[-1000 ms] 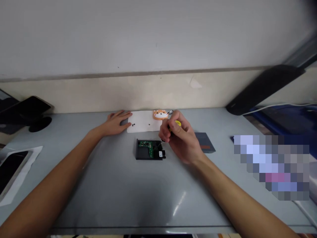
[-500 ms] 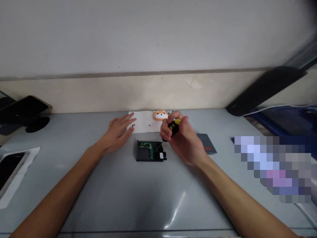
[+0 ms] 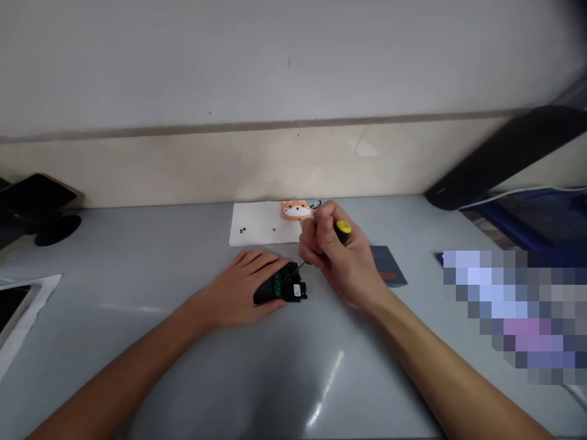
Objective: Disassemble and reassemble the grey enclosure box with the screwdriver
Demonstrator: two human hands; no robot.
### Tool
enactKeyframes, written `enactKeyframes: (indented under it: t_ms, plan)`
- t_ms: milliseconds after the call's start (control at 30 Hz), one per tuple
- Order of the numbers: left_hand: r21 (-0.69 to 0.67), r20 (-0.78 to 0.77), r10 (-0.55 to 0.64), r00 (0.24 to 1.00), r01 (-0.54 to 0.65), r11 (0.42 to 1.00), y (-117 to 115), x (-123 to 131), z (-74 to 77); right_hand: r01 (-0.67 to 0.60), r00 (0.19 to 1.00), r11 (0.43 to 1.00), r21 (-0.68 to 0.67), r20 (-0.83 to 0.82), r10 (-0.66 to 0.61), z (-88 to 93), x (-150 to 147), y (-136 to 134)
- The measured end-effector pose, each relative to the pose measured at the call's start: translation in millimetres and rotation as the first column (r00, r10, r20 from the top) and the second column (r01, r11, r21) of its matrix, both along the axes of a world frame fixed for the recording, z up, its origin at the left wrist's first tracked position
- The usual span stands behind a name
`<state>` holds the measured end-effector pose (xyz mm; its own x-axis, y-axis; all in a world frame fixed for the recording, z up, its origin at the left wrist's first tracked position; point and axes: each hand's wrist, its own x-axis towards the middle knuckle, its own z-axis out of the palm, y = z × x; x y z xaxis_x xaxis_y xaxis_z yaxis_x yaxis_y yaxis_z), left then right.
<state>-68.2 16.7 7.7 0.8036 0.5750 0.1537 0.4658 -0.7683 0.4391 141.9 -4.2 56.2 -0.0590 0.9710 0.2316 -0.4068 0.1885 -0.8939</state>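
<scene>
A black device (image 3: 293, 289) with a green circuit board showing lies on the grey table. My left hand (image 3: 243, 288) grips its left side, fingers over the top edge and thumb along the near edge. My right hand (image 3: 337, 256) is closed round a screwdriver (image 3: 343, 229) with a black and yellow handle. The thin shaft slants down left to the device's upper right part; its tip is too small to make out. Behind the device, small dark screws (image 3: 243, 230) rest on a white paper (image 3: 257, 221), beside an orange and white animal-faced case (image 3: 296, 209).
A dark grey card (image 3: 389, 266) lies right of my right hand. At the left are a black stand (image 3: 57, 231) and a dark-screened device (image 3: 13, 305) on white paper. A black cylinder (image 3: 499, 159) leans at the back right, near a white cable. The wall (image 3: 183, 168) bounds the table behind.
My left hand has moved from the white paper down onto the device and taken hold of it. My right hand has closed more tightly round the screwdriver handle. The view has shifted slightly.
</scene>
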Motion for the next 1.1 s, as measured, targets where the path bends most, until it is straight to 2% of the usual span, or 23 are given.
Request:
enactKeyframes:
  t_ms: [167,300,533,700,867,967,1100]
  plan:
    - [0.031,0.038,0.04,0.998,-0.041,0.999,-0.1,0.3,-4.7,-0.068,0.997,0.997,-0.029,-0.031,0.067,6.0,2.8,-0.7]
    - [0.078,0.053,0.008,0.999,-0.013,0.997,0.1,0.4,-7.7,-0.063,0.998,0.998,-0.029,-0.024,0.062,5.3,6.2,-1.4]
    - [0.084,0.066,0.008,0.998,-0.013,0.996,-1.5,1.8,-3.6,-0.044,0.994,0.999,-0.029,-0.102,0.041,0.3,0.2,4.7]
    - [0.085,0.067,0.003,0.998,-0.009,0.996,-2.7,2.4,-2.8,-0.121,0.984,0.991,-0.056,-0.135,0.113,3.8,-0.1,1.6]
    - [0.103,0.086,-0.021,0.996,0.012,0.995,-1.2,2.0,-5.9,-0.063,0.986,0.997,-0.049,-0.159,0.055,-3.3,2.4,3.5]
    - [0.108,0.093,-0.022,0.995,0.012,0.994,-0.2,1.3,-6.4,-0.114,0.974,0.992,-0.053,-0.203,0.101,-4.2,4.2,6.6]
    - [0.086,0.074,-0.012,0.997,0.005,0.996,-0.4,1.3,-3.7,-0.157,0.976,0.985,-0.073,-0.166,0.143,0.0,6.4,7.5]
